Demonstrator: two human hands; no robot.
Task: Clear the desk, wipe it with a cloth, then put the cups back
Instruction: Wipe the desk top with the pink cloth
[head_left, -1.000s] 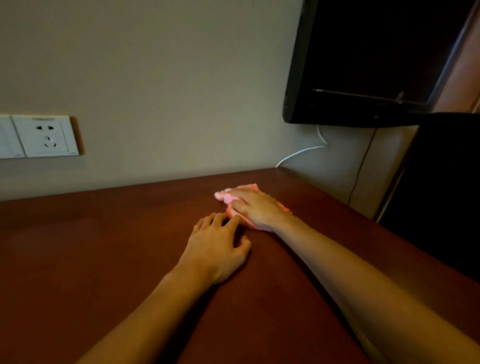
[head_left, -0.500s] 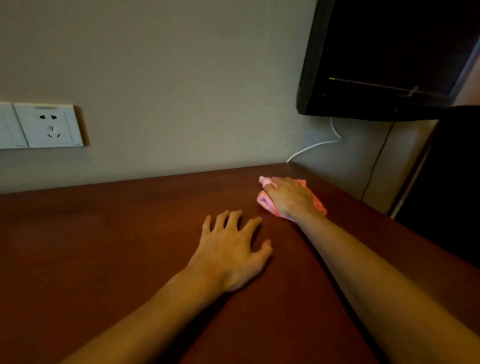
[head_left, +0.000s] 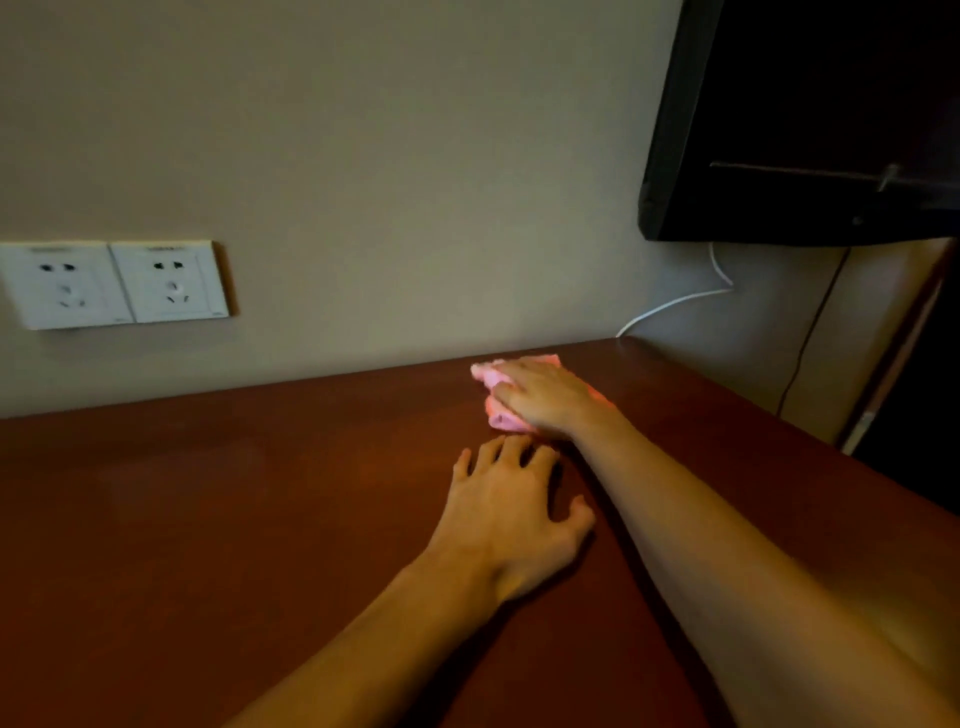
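To the far left of both hands, two sockets (head_left: 117, 285) were on the wall, above the worktop (head_left: 218, 519). The brown surface on that side was bare, and no cups or other things stood on any part of it that the picture showed. So the clearing step looked done, as far as I could judge.

The left hand (head_left: 511, 512) lay flat on the worktop with the palm down. Its fingers were spread and a little bent, and it held nothing. I think it only gave support to the body.

Just beyond the left hand's fingertips, and slightly to their right, the right hand (head_left: 545, 397) pressed on the cloth (head_left: 501, 415). This hand was mostly flat and open on top of the pink cloth, pushing it down rather than gripping it. The cloth was bunched under the palm and came out on the left side of that hand, close to the wall.

The wiping step seemed to be in progress near the back edge. How much surface was already wiped I could not tell, because the dark wood showed no clear marks.

To the right of the right hand, a white cable (head_left: 675, 304) ran down the wall under a screen (head_left: 805, 119). The cups were not in view, so putting them back was still to do.
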